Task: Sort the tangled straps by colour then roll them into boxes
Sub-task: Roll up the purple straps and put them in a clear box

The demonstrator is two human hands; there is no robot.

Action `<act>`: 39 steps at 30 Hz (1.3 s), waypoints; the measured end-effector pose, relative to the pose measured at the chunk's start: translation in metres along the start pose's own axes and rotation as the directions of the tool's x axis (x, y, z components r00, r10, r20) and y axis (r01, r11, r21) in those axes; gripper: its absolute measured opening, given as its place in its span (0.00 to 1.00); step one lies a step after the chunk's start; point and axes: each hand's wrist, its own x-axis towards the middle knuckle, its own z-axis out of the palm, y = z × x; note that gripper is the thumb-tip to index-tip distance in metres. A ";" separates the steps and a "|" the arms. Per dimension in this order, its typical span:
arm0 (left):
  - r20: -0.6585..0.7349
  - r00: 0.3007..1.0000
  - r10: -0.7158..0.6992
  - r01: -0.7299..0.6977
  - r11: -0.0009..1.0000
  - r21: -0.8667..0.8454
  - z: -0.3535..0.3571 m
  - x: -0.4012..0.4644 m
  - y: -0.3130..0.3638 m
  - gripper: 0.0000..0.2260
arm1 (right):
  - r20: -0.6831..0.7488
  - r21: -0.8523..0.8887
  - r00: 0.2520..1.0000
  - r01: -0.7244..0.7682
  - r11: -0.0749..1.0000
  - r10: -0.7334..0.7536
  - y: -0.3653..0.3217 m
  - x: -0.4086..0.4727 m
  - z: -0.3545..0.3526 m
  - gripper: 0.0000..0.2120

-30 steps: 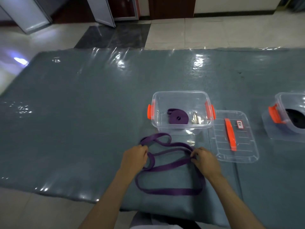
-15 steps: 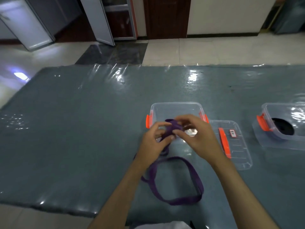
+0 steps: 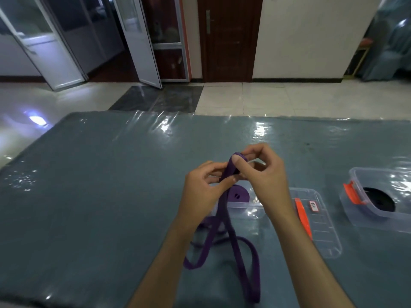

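Both hands up, pinching the top fold of the purple strap (image 3: 224,221).

Nearest me the strap's loose loops trail on the grey-blue table (image 3: 93,196), plastic film over the cloth. From there it climbs to my left hand (image 3: 203,188), thumb and curled fingers gripping it just below the fold. My right hand (image 3: 264,174) pinches the fold itself, thumb pressed on the front, fingers curled behind. Right behind my hands sits the clear box (image 3: 244,207), one rolled purple strap (image 3: 239,195) already inside. Just right of it lies the clear lid (image 3: 320,227), flat, with an orange handle (image 3: 303,216) and a small red-bordered label (image 3: 313,205); writing too small to read. Further right, a second clear box (image 3: 378,196) with an orange latch holds a black roll (image 3: 379,200). Beyond the table: tiled floor, brown door (image 3: 230,38).
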 end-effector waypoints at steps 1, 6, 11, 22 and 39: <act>0.001 1.000 -0.027 0.027 1.000 -0.014 0.000 -0.001 0.001 0.12 | 0.005 0.003 1.000 -0.009 1.000 0.009 0.001 -0.002 0.000 0.10; 0.013 0.993 -0.115 0.116 0.992 -0.045 0.001 -0.005 -0.002 0.10 | 0.052 0.003 0.997 -0.065 0.998 0.065 0.009 -0.005 0.000 0.10; 0.070 0.993 -0.095 0.101 0.991 -0.085 -0.004 -0.008 -0.008 0.12 | 0.122 -0.003 0.990 -0.071 0.998 0.070 0.012 -0.010 -0.007 0.12; 0.081 0.997 -0.008 0.014 0.997 -0.075 -0.004 -0.010 -0.008 0.10 | 0.205 -0.055 0.979 0.028 0.998 -0.016 0.010 -0.022 -0.007 0.12; 0.185 0.924 0.336 -0.379 0.872 0.310 -0.009 -0.010 -0.019 0.10 | 0.157 0.201 0.921 -0.384 0.901 0.358 0.016 -0.028 -0.035 0.04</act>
